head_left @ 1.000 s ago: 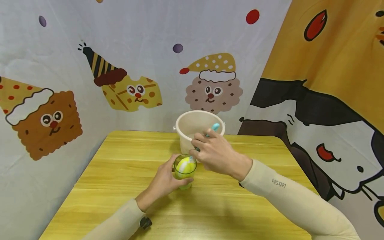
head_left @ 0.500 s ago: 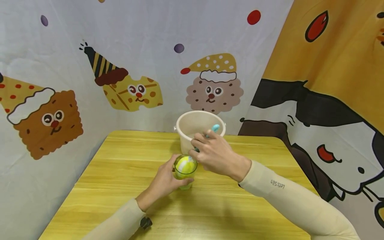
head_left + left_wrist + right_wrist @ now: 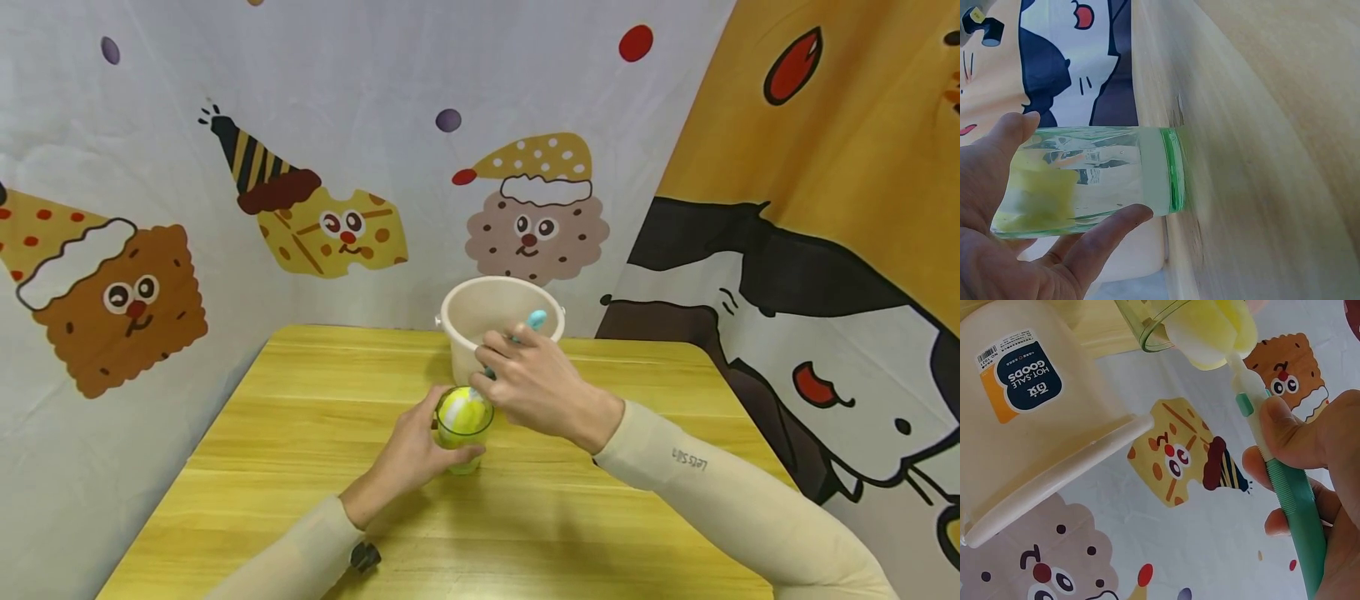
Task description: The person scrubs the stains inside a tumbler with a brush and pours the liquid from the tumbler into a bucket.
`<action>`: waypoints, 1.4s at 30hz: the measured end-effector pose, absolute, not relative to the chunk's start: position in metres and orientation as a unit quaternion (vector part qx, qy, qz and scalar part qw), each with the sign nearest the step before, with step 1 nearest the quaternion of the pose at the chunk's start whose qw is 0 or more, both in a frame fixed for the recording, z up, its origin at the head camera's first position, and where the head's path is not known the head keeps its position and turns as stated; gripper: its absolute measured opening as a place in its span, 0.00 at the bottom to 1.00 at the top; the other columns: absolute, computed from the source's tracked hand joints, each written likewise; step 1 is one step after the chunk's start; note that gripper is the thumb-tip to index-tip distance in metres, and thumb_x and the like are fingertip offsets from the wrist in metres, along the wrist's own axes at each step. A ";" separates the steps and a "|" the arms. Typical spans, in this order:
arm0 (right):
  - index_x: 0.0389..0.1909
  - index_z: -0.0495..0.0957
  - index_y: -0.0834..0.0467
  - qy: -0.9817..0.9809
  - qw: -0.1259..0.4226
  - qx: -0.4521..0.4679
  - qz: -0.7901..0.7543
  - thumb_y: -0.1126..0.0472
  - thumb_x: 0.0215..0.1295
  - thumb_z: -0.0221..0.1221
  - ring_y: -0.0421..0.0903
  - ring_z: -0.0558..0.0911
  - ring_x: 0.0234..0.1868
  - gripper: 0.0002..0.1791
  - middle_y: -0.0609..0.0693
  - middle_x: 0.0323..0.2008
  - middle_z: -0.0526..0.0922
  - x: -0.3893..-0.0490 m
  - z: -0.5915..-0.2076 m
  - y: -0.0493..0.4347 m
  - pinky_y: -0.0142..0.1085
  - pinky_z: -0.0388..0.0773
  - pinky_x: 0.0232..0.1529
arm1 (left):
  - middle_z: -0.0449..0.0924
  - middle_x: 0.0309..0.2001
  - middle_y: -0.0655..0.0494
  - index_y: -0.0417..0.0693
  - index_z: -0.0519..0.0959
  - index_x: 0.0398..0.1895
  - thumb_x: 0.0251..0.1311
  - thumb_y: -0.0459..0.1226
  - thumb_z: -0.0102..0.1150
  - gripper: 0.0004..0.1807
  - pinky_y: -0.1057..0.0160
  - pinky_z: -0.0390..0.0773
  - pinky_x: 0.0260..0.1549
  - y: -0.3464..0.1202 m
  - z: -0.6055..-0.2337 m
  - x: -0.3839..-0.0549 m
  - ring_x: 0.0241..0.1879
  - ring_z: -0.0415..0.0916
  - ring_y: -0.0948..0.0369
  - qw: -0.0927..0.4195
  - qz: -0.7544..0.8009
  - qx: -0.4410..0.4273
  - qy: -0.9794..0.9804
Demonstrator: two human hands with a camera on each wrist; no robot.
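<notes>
A clear greenish drinking glass (image 3: 454,438) stands upright near the middle of the wooden table, its base at the tabletop in the left wrist view. My left hand (image 3: 411,450) grips it around the side, thumb and fingers on opposite walls. Inside its mouth sits the yellow and white sponge head (image 3: 463,410) of a cup brush, seen blurred through the glass wall (image 3: 1110,169). My right hand (image 3: 542,387) holds the brush's teal handle (image 3: 1297,506) above the glass, thumb against the white neck (image 3: 1250,384). The lower part of the sponge is partly hidden by my left hand.
Just behind the glass stands a cream plastic bucket (image 3: 467,360), with a label (image 3: 1029,378) on its side. The wooden table (image 3: 300,417) reaches back to a cartoon-printed cloth (image 3: 360,100), which also hangs along both sides.
The right hand and brush handle have shifted slightly, and the sponge has turned in the glass, with its white part now further left. The left hand and glass stay in place.
</notes>
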State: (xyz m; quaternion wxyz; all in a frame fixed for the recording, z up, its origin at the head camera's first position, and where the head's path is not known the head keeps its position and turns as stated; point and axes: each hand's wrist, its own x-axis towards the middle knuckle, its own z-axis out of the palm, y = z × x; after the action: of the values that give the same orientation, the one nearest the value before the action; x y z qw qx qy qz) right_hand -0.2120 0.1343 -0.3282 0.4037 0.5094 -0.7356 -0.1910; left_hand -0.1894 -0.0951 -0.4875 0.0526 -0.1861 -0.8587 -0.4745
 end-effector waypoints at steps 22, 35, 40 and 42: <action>0.35 0.92 0.44 -0.747 0.390 0.497 -0.208 0.52 0.58 0.84 0.49 0.83 0.52 0.10 0.45 0.45 0.95 -0.214 -0.329 0.133 0.42 0.77 0.56 | 0.90 0.66 0.59 0.59 0.74 0.80 0.58 0.47 0.94 0.50 0.52 0.93 0.64 -0.096 -0.486 -0.189 0.63 0.89 0.60 0.040 -0.477 -0.176 -0.860; 0.36 0.92 0.44 -0.748 0.386 0.491 -0.223 0.51 0.55 0.86 0.49 0.84 0.53 0.12 0.46 0.46 0.95 -0.216 -0.329 0.134 0.42 0.75 0.57 | 0.90 0.67 0.58 0.59 0.74 0.81 0.58 0.48 0.94 0.50 0.51 0.93 0.65 -0.095 -0.486 -0.189 0.64 0.89 0.60 0.041 -0.476 -0.177 -0.860; 0.35 0.92 0.44 -0.749 0.383 0.490 -0.227 0.53 0.56 0.86 0.49 0.84 0.53 0.11 0.46 0.46 0.94 -0.215 -0.328 0.134 0.42 0.76 0.57 | 0.90 0.66 0.59 0.59 0.74 0.80 0.57 0.48 0.95 0.50 0.51 0.94 0.64 -0.095 -0.487 -0.189 0.64 0.89 0.60 0.045 -0.477 -0.175 -0.860; 0.35 0.92 0.44 -0.748 0.382 0.491 -0.231 0.53 0.57 0.85 0.49 0.84 0.53 0.11 0.46 0.46 0.94 -0.215 -0.328 0.134 0.42 0.76 0.57 | 0.90 0.65 0.59 0.59 0.74 0.80 0.56 0.48 0.95 0.50 0.51 0.94 0.64 -0.094 -0.487 -0.189 0.63 0.89 0.60 0.045 -0.478 -0.173 -0.860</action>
State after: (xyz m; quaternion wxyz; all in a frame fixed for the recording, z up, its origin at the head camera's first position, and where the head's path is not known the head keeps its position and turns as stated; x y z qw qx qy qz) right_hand -0.2153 0.1340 -0.3283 0.3825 0.4908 -0.7481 -0.2305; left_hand -0.1891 -0.0945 -0.4871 0.0452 -0.1732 -0.8602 -0.4775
